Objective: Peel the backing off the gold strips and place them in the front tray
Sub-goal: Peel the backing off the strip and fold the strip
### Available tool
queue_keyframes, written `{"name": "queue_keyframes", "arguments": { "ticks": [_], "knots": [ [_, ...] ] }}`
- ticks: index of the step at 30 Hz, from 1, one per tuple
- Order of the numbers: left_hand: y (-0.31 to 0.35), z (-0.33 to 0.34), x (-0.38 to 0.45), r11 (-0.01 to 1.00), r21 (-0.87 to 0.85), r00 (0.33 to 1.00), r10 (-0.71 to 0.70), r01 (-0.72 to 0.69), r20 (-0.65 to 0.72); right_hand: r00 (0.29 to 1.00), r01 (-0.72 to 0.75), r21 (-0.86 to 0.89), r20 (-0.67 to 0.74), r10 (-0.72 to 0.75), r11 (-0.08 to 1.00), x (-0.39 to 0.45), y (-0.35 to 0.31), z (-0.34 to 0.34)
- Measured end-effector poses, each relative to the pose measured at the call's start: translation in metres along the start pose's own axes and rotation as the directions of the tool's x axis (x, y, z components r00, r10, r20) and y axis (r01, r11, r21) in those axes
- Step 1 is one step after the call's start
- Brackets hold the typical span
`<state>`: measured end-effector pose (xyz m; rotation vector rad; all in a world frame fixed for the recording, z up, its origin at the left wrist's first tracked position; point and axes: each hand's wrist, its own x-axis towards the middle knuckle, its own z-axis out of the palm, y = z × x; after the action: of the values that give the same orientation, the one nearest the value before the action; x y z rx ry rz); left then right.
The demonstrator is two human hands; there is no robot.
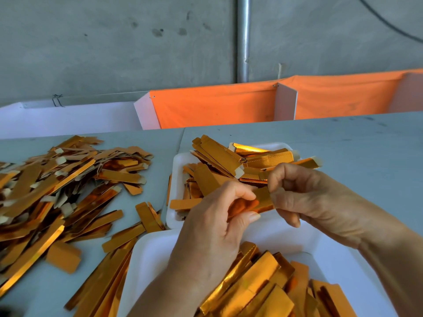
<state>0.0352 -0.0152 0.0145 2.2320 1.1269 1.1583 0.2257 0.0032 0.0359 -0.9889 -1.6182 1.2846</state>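
Observation:
Both hands meet on one gold strip (pixel 263 199) above the gap between two white trays. My left hand (pixel 215 223) pinches its near end with thumb and fingers curled. My right hand (pixel 304 197) pinches the same strip from the right, and the strip's far end sticks out behind it. The front tray (pixel 146 255) sits at the bottom centre, with several shiny gold strips (pixel 256 287) lying in it. The rear white tray (pixel 177 179) holds a stack of gold strips (pixel 219 156) with pale tab ends. Whether any backing is lifted is hidden by my fingers.
A big loose heap of gold strips and peeled pieces (pixel 57 191) covers the grey table (pixel 354 143) on the left, spilling towards the front tray. Orange cloth bins (pixel 217 104) with white dividers stand behind the table, against a concrete wall with a metal pipe (pixel 243 37).

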Motion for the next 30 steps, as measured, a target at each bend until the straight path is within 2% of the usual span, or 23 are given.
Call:
{"name": "queue_keyframes", "arguments": {
  "ticks": [3, 7, 9, 21, 30],
  "knots": [
    [0.001, 0.0, 0.0, 0.998, 0.063, 1.0, 0.017, -0.018, 0.016, 1.0, -0.019, 0.025, 0.01, 0.019, 1.0, 0.0, 0.001, 0.0],
    [-0.002, -0.001, 0.0, 0.998, 0.058, 1.0, 0.01, -0.009, -0.005, 0.993, -0.092, 0.348, 0.101, 0.06, 0.933, -0.001, 0.001, -0.005],
    [-0.004, -0.001, 0.0, 0.999, 0.049, 1.0, 0.004, -0.004, -0.008, 0.991, -0.12, 0.41, 0.108, 0.083, 0.904, -0.001, 0.004, -0.007],
    [-0.005, 0.0, 0.0, 0.998, 0.058, 1.0, 0.027, -0.027, 0.016, 0.979, -0.182, 0.36, 0.155, 0.134, 0.915, 0.0, 0.005, -0.006],
    [-0.004, 0.004, 0.0, 0.995, 0.104, 0.999, -0.016, 0.012, 0.042, 0.968, -0.233, 0.267, 0.151, 0.198, 0.935, -0.003, 0.009, -0.012]
  ]
}}
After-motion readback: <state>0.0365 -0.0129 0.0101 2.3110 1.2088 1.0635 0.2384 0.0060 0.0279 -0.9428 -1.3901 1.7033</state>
